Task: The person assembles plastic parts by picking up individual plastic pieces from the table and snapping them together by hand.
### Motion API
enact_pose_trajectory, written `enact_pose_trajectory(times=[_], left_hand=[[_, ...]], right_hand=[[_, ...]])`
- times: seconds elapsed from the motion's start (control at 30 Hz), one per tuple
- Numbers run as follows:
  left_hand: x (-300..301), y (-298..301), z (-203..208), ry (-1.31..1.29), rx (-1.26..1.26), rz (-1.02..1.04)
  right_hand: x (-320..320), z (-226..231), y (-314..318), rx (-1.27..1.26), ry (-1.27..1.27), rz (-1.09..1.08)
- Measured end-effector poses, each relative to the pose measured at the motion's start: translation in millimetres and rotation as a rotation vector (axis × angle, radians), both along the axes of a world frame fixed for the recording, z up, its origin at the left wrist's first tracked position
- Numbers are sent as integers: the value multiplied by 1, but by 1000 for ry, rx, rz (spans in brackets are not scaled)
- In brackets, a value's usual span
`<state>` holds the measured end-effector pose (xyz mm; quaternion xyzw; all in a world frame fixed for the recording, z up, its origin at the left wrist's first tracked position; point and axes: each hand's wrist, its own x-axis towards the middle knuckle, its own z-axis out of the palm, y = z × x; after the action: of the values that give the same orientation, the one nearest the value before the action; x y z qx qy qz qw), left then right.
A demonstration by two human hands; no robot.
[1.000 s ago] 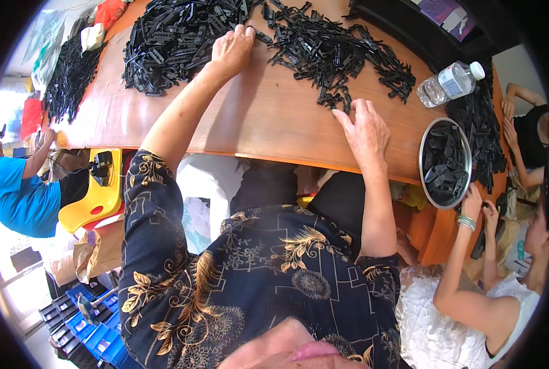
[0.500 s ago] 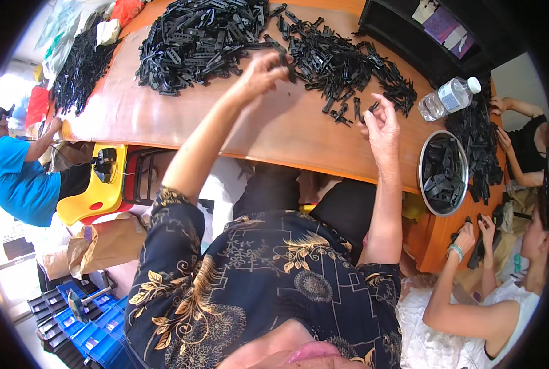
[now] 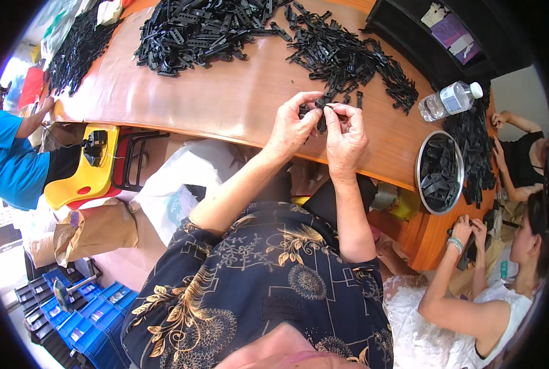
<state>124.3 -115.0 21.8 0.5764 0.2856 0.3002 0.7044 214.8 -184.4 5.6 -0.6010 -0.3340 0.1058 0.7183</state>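
Note:
Close together over the near edge of the table, my left hand [image 3: 293, 126] and my right hand [image 3: 346, 142] meet fingertip to fingertip. My left hand is closed on a narrow black plastic part [image 3: 325, 98] that stands up between the hands. The fingers of my right hand pinch at the same spot, on a small black piece mostly covered by the fingertips. Just beyond lies a pile of small black plastic parts [image 3: 348, 58], with a few loose ones near my right fingers. Farther left spreads a bigger heap of long, slotted black parts [image 3: 194, 37].
A metal bowl of black parts [image 3: 419, 178] sits at the table's right end, by a clear plastic bottle [image 3: 449, 101]. A black bin [image 3: 403, 37] stands behind. People work at both sides. A yellow chair [image 3: 90, 175] and blue trays [image 3: 96, 323] are at left.
My left hand has come back from between the heaps, toward me and right. My right hand has moved left and nearer, so both now meet at the black part.

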Motion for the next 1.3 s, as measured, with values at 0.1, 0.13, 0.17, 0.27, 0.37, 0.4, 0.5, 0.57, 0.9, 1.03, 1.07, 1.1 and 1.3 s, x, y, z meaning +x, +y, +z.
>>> enact_pose_trajectory(times=[0.1,0.13,0.17,0.27,0.37,0.4,0.5,0.57,0.9,1.03,1.07,1.1,1.3], left_hand=[[-1,-8,-1,-16,-36,52],[-2,-9,-3,-64,-89,83],[-3,-10,-5,-112,-142,113],[-5,-1,-14,-148,-176,108],[-5,3,-19,-174,-183,158],[-6,6,-20,-153,-161,173],[2,6,-18,-172,-105,175],[9,2,-19,-174,-61,168],[-2,-3,-7,64,-16,62],[11,-6,-22,62,-18,53],[15,-7,-24,37,-77,60],[18,-9,-27,13,-137,69],[22,-2,-40,45,-160,-1]], right_hand=[[-2,1,-3,-49,-154,-63],[-1,2,-5,-74,-302,-79],[0,2,-7,-99,-448,-95],[3,-6,-15,-206,-371,-9],[-3,-11,-11,-183,-125,73],[-5,-11,-10,-171,-17,100],[-2,-5,-8,-180,-132,72],[3,-2,-10,-204,-327,23],[0,-21,-14,-165,-188,73],[5,-19,-24,-135,-196,61],[5,-21,-24,-100,-179,61],[5,-25,-26,-104,-184,61],[18,-42,-22,-53,256,298]])
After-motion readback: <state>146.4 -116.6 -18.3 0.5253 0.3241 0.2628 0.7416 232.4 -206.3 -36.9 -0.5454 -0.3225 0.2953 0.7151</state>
